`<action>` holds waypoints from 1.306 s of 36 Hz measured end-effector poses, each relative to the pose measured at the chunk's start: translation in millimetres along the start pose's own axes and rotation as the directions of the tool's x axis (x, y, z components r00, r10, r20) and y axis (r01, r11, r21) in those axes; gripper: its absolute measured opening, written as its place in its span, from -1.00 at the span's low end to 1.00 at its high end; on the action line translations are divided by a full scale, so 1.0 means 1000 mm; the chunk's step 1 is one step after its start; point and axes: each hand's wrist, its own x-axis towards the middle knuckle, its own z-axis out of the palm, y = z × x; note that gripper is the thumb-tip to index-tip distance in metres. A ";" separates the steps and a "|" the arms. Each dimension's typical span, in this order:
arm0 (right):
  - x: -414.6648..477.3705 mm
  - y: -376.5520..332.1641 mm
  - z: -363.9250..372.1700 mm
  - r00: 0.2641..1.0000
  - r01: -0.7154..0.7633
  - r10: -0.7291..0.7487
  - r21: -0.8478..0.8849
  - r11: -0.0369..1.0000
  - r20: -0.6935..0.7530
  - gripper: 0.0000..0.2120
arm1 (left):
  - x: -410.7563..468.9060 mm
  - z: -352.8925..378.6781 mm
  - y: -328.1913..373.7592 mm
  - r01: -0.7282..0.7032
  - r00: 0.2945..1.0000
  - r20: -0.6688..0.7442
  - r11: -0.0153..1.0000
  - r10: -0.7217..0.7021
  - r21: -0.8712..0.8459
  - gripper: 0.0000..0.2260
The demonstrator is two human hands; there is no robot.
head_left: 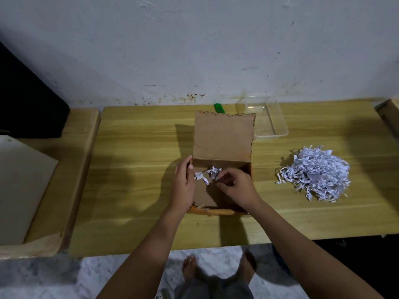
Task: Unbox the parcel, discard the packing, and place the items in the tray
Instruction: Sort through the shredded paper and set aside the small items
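An open brown cardboard box (223,137) stands in the middle of the wooden table, its lid flap tilted up toward the wall. Inside lie a few white shredded paper scraps (212,172) at the far end. My left hand (183,186) rests on the box's left wall, thumb over the rim. My right hand (235,186) is inside the box, fingertips pinched on the paper scraps. A large pile of shredded paper (315,173) lies on the table to the right. A clear plastic tray (272,124) sits empty behind the box's right side.
A green utility knife (219,108) lies behind the lid by the wall. A second lower wooden surface holds a pale board (21,190) on the left. Another cardboard corner (388,113) shows at the far right edge. My bare feet stand below the table's front edge.
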 end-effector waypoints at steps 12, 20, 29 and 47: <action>0.005 -0.017 0.036 0.999 -0.028 0.031 -0.213 0.977 0.010 -0.46 | 0.003 0.001 -0.004 0.042 0.999 -0.002 0.997 -0.042 -0.069 -0.68; 0.016 -0.027 0.054 0.987 0.129 -0.110 -0.164 0.978 0.118 -0.56 | 0.002 0.004 -0.010 0.082 0.993 -0.053 0.956 -0.101 -0.283 -0.72; 0.021 -0.028 0.062 0.972 0.226 -0.215 -0.129 0.965 0.099 -0.67 | 0.000 0.005 -0.008 0.110 0.989 -0.063 0.944 -0.136 -0.312 -0.73; 0.018 -0.024 0.055 0.971 0.207 -0.193 -0.087 0.975 0.139 -0.85 | -0.001 0.006 -0.006 0.086 0.988 -0.104 0.973 -0.110 -0.214 -0.72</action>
